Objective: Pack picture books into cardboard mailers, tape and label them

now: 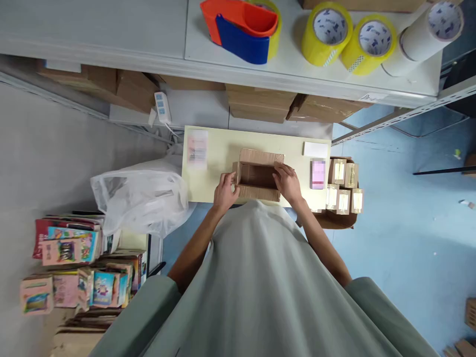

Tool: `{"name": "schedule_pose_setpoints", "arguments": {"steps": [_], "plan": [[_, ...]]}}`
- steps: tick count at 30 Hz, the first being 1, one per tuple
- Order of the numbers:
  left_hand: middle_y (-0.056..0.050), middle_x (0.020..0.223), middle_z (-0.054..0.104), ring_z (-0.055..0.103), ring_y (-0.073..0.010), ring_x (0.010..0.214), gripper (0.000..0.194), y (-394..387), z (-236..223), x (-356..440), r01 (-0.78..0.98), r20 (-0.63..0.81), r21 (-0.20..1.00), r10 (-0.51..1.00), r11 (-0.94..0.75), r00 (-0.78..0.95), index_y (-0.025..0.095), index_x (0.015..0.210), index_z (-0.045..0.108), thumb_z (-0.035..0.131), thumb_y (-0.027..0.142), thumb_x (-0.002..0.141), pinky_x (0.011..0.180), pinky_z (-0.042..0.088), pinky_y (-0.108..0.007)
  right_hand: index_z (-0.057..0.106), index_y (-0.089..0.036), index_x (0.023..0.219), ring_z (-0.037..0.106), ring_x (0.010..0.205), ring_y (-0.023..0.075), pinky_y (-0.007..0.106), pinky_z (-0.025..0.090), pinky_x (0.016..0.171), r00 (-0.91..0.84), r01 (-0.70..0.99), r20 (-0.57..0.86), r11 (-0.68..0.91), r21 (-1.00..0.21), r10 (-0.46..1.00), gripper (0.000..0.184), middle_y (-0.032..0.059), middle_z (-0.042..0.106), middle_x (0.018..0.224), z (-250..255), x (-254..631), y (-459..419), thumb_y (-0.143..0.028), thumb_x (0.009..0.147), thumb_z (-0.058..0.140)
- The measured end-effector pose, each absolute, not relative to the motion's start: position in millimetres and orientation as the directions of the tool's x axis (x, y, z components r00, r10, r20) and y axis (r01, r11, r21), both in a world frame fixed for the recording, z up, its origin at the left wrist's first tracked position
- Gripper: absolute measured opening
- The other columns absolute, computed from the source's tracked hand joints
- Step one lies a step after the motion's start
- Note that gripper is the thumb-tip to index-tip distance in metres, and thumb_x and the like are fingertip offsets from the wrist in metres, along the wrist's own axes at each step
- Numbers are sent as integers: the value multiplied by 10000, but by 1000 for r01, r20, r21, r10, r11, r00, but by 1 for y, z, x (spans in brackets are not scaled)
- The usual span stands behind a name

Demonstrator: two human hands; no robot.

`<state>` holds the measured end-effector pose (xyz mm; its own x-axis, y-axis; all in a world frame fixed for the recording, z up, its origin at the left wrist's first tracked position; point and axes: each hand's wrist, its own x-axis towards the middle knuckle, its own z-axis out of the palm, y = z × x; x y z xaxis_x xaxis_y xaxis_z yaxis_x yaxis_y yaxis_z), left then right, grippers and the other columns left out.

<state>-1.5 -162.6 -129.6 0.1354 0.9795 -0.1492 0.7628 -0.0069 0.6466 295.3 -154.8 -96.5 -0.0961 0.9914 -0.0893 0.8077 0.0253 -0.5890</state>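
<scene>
The left grip (224, 192) was closed on the left end of an open cardboard box (258, 193), fingers and thumb at its end flap. The right grip (288, 183) had hold of the opposite end, its fingertips at the inner edge of the right side. The box lay between the two, near the front edge of a pale yellow desk (219, 141), its mouth facing up and its long flaps spread to the far and near sides; the inside showed bare brown board.

To the right of the box, a pink pack (318, 174) with a blurred face lay just in front of a white block (315, 149). A printed sheet (197, 149) lay towards the desk's left end. Past the right end stood a carton (334, 221) filled with small taped boxes (343, 201). Past the left end bulged a white plastic bag (143, 193), with stacked books (69, 243) beyond it. Behind the desk, a grey shelf (111, 29) carried an orange and blue tape dispenser (241, 37), two yellow tape rolls (312, 49) and some white rolls (427, 37).
</scene>
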Motion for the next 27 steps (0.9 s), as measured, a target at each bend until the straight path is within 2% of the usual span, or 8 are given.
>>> {"name": "schedule_pose_setpoints", "arguments": {"steps": [5, 9, 12, 15, 18, 21, 24, 27], "plan": [[-145, 1376, 674, 783, -243, 1078, 265, -110, -137, -45, 735, -197, 662, 980, 146, -17, 205, 1280, 677, 615, 201, 1023, 1012, 654, -389, 786, -164, 1413, 652, 1460, 353, 581, 541, 1269, -48, 811, -99, -20, -585, 994, 408, 179, 749, 1515, -78, 274, -178, -350, 1151, 534], [-214, 1450, 649, 741, -331, 1229, 369, -52, -159, -92, 731, -316, 568, 920, 378, -230, 145, 1316, 640, 747, 283, 991, 1169, 567, -475, 796, -188, 1396, 676, 1439, 356, 586, 580, 1225, -29, 815, -126, -50, -577, 992, 421, 174, 777, 1464, -60, 260, -192, -405, 1162, 521], [-215, 1396, 664, 608, -366, 1401, 407, -15, -181, -123, 679, -366, 555, 874, 481, -320, 132, 1203, 598, 857, 319, 950, 1248, 479, -501, 800, -184, 1386, 706, 1398, 362, 591, 611, 1179, 34, 815, -125, -100, -571, 992, 439, 184, 794, 1423, -47, 253, -203, -428, 1156, 517], [-180, 1265, 690, 586, -324, 1357, 455, 10, -199, -140, 618, -417, 559, 831, 553, -368, 154, 1059, 529, 902, 395, 959, 1217, 469, -483, 799, -194, 1383, 732, 1354, 363, 601, 621, 1157, 115, 806, -137, -173, -566, 984, 451, 183, 804, 1400, -38, 247, -213, -462, 1147, 524], [-205, 1256, 679, 608, -298, 1293, 570, 20, -207, -145, 540, -444, 565, 781, 624, -439, 156, 1014, 498, 962, 469, 909, 1137, 488, -447, 808, -199, 1348, 752, 1318, 363, 598, 624, 1148, 190, 794, -155, -245, -557, 969, 466, 181, 818, 1364, -32, 240, -225, -504, 1145, 521], [-308, 1359, 650, 625, -366, 1338, 674, 23, -205, -146, 517, -463, 552, 756, 654, -462, 78, 1098, 542, 973, 548, 877, 1117, 497, -486, 812, -200, 1319, 762, 1295, 365, 589, 630, 1130, 230, 786, -173, -288, -547, 958, 481, 184, 825, 1337, -27, 232, -235, -534, 1150, 508], [-381, 1487, 609, 648, -462, 1380, 763, 24, -197, -146, 611, -485, 442, 748, 656, -452, 35, 1235, 593, 1005, 516, 809, 1115, 532, -544, 810, -209, 1319, 761, 1295, 366, 586, 625, 1132, 239, 779, -191, -305, -547, 952, 487, 184, 824, 1335, -23, 227, -240, -548, 1151, 503], [-337, 1397, 714, 699, -480, 1341, 572, 24, -187, -145, 710, -522, 324, 744, 625, -417, 95, 1143, 682, 994, 411, 783, 1077, 572, -538, 810, -212, 1318, 769, 1285, 365, 575, 634, 1115, 241, 767, -207, -317, -559, 948, 485, 179, 829, 1328, -23, 226, -239, -546, 1146, 503]]}}
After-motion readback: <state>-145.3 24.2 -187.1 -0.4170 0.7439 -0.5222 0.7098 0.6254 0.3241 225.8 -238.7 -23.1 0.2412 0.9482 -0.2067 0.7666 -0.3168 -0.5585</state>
